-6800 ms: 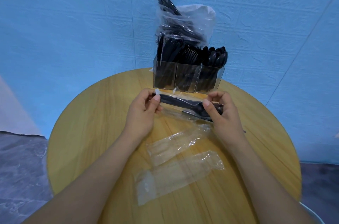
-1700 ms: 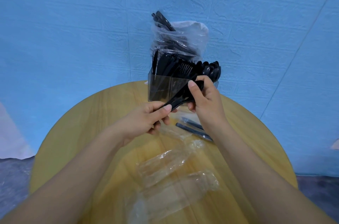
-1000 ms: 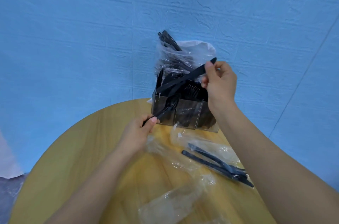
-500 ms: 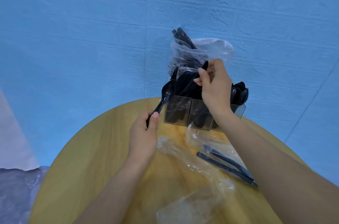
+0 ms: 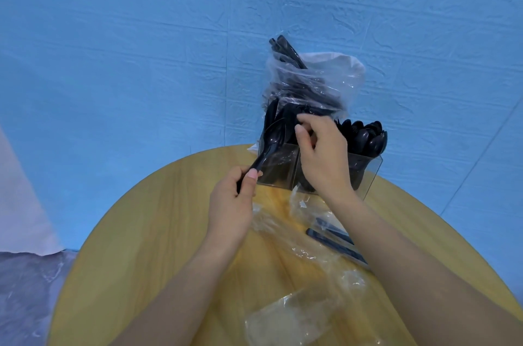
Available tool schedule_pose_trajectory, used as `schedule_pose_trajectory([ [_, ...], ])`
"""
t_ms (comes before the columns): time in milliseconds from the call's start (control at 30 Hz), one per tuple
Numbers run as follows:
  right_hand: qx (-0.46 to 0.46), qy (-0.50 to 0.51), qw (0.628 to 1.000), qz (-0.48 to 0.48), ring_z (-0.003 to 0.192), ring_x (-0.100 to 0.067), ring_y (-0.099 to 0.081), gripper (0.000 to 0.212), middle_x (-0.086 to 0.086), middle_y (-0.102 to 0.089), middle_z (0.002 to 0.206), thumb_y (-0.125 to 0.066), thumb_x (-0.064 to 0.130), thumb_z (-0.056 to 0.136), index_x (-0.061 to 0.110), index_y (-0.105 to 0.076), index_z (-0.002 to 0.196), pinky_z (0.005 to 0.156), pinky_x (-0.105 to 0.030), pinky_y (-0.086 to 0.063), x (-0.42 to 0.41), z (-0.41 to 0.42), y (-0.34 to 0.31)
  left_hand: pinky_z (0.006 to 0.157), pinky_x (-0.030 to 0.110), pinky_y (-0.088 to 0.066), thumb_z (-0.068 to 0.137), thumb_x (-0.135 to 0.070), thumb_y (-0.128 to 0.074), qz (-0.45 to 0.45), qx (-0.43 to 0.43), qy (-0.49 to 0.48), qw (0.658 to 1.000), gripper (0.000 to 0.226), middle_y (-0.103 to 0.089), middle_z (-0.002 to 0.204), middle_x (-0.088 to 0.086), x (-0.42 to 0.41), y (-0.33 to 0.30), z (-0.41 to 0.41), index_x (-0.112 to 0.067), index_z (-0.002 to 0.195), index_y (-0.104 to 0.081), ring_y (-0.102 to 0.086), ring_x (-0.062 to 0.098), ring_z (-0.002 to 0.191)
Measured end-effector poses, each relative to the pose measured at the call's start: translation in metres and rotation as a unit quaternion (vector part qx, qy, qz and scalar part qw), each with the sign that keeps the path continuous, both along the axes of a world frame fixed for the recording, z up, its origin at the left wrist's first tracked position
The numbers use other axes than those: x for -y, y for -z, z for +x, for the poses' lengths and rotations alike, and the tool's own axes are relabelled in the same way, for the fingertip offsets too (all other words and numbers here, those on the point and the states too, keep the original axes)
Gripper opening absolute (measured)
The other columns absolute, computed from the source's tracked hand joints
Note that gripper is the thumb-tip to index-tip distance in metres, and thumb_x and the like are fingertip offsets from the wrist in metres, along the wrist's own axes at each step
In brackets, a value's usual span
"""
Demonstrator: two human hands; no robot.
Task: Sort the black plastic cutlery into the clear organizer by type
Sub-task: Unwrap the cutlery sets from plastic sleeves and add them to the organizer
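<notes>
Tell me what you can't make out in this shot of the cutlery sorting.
Head view only:
- Whether the right hand holds any piece: its fingers curl away over the clear organizer.
- The organizer's middle compartment: behind that hand.
- The wrapped cutlery on the table: the right forearm covers its far end, so the types are unclear.
- The plastic bag contents: crinkled film blurs them.
- The spoon handle end: inside the left hand.

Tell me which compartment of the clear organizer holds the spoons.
The right-end compartment: rounded spoon bowls stick up from it, beside the right hand.
</notes>
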State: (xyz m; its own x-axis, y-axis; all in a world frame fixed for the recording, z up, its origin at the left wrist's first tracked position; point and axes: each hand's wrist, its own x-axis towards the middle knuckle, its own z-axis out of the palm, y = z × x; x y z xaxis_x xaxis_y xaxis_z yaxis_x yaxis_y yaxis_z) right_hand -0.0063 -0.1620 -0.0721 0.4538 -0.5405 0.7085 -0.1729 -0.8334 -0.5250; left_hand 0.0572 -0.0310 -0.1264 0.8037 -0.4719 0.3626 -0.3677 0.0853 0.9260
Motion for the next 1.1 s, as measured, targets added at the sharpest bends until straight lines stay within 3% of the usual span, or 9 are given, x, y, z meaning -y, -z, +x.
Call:
schedule_pose_trajectory([
  [100, 0.015, -0.082, 0.979, 0.185, 0.072, 0.002, -0.058, 0.016, 0.006, -0.064, 0.089, -0.048, 0.027, 0.097, 0.021, -0.061, 0.105, 0.064, -0.009, -0.045, -0.02, -0.018, 0.01, 0.057, 0.007, -0.036, 0.098, -0.022, -0.046, 0.003, 0.014, 0.019, 1.0, 0.019, -0.049, 0.064, -0.012, 0.001, 0.001, -0.004, -0.018, 0.093, -0.064, -0.047, -0.006, 0.06],
  [200, 0.036, -0.106, 0.952, 0.284, 0.054, 0.004, -0.056, 0.015, -0.002, -0.062, 0.075, -0.051, 0.02, 0.097, 0.01, -0.061, 0.101, 0.054, -0.011, -0.046, -0.025, -0.027, 0.015, 0.058, 0.008, -0.037, 0.097, -0.023, -0.046, 0.022, 0.041, 0.058, 0.997, 0.019, -0.05, 0.062, -0.012, 0.003, 0.004, -0.011, -0.022, 0.089, -0.063, -0.047, -0.004, 0.06],
  [333, 0.046, -0.083, 0.947, 0.307, 0.054, -0.001, -0.056, 0.016, 0.002, -0.062, 0.065, -0.049, 0.004, 0.094, 0.011, -0.062, 0.088, 0.058, -0.021, -0.05, -0.022, -0.035, 0.016, 0.051, 0.014, -0.032, 0.098, -0.025, -0.044, 0.045, 0.049, 0.091, 0.994, 0.031, -0.052, 0.054, -0.018, 0.006, 0.008, -0.016, -0.018, 0.072, -0.058, -0.041, 0.001, 0.052],
  [467, 0.088, -0.113, 0.925, 0.352, 0.05, -0.004, -0.054, 0.033, -0.002, -0.069, 0.092, -0.046, -0.007, 0.089, 0.015, -0.058, 0.11, 0.05, -0.018, -0.045, -0.021, -0.043, 0.015, 0.058, 0.016, -0.035, 0.098, -0.028, -0.042, 0.036, 0.048, 0.095, 0.994, 0.028, -0.055, 0.059, -0.018, 0.009, 0.009, -0.017, -0.022, 0.082, -0.064, -0.05, 0.016, 0.063],
  [567, 0.123, -0.171, 0.9, 0.381, 0.051, -0.007, -0.053, 0.033, -0.005, -0.07, 0.093, -0.045, -0.009, 0.09, 0.013, -0.058, 0.111, 0.048, -0.017, -0.043, -0.02, -0.049, 0.014, 0.056, 0.013, -0.035, 0.099, -0.027, -0.043, 0.02, 0.024, 0.09, 0.995, 0.025, -0.051, 0.055, -0.018, 0.009, 0.009, -0.017, -0.03, 0.085, -0.064, -0.047, 0.005, 0.059],
  [667, 0.167, -0.192, 0.883, 0.394, 0.055, -0.008, -0.057, 0.023, -0.005, -0.069, 0.087, -0.049, -0.006, 0.092, 0.011, -0.059, 0.104, 0.053, -0.019, -0.047, -0.015, -0.053, 0.014, 0.057, 0.009, -0.035, 0.099, -0.024, -0.042, -0.002, 0.011, 0.067, 0.998, 0.027, -0.048, 0.055, -0.014, 0.01, 0.009, -0.014, -0.022, 0.089, -0.066, -0.046, -0.002, 0.057],
  [800, 0.239, -0.141, 0.876, 0.395, 0.061, -0.009, -0.06, 0.014, -0.003, -0.066, 0.08, -0.057, 0.004, 0.092, 0.009, -0.058, 0.104, 0.061, -0.02, -0.05, 0.006, -0.059, 0.007, 0.054, 0.008, -0.034, 0.1, -0.021, -0.041, -0.015, 0.009, 0.035, 0.999, 0.03, -0.045, 0.059, -0.008, 0.007, 0.009, -0.008, -0.012, 0.09, -0.068, -0.044, -0.003, 0.053],
  [967, 0.296, -0.029, 0.903, 0.308, 0.06, -0.003, -0.063, 0.011, -0.003, -0.059, 0.082, -0.058, 0.009, 0.092, 0.017, -0.052, 0.096, 0.067, -0.017, -0.052, 0.028, -0.064, -0.006, 0.051, 0.009, -0.033, 0.1, -0.022, -0.041, -0.014, 0.01, 0.022, 1.0, 0.028, -0.044, 0.06, -0.006, 0.006, 0.008, -0.006, -0.018, 0.089, -0.067, -0.042, -0.001, 0.051],
  [1100, 0.302, 0.019, 0.927, 0.221, 0.067, -0.004, -0.066, 0.019, 0.005, -0.055, 0.085, -0.057, 0.013, 0.093, 0.014, -0.045, 0.108, 0.076, -0.022, -0.054, 0.029, -0.061, -0.01, 0.051, 0.009, -0.032, 0.1, -0.021, -0.041, -0.01, 0.012, 0.026, 1.0, 0.028, -0.044, 0.06, -0.006, 0.005, 0.007, -0.008, -0.018, 0.089, -0.067, -0.042, -0.001, 0.051],
])
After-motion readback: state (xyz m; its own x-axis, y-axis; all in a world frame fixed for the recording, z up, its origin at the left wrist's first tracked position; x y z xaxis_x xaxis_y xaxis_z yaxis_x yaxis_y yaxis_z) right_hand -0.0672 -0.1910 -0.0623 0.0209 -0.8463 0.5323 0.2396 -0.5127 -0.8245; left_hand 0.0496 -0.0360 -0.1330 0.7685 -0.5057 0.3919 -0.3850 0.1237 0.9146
